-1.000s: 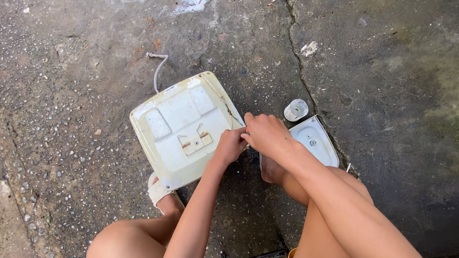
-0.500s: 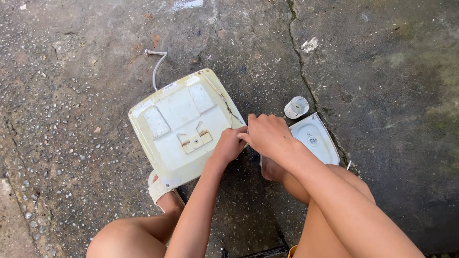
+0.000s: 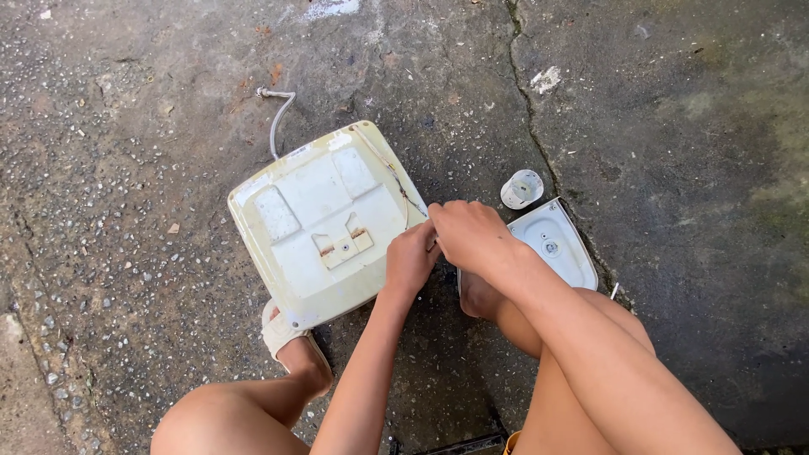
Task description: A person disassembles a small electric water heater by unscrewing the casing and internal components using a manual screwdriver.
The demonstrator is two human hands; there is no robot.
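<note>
Cream plastic housing flat on the concrete ground, near corner over a sandalled foot. Left hand and right hand curled together at its right edge beside thin wires; grip contents hidden. Advisable: steady the housing, pull gently along the wire.

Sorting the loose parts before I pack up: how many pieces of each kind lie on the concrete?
Cream square housing panel: 1
Smaller white cover: 1
Small white round cap: 1
Grey cord: 1
Total: 4
</note>
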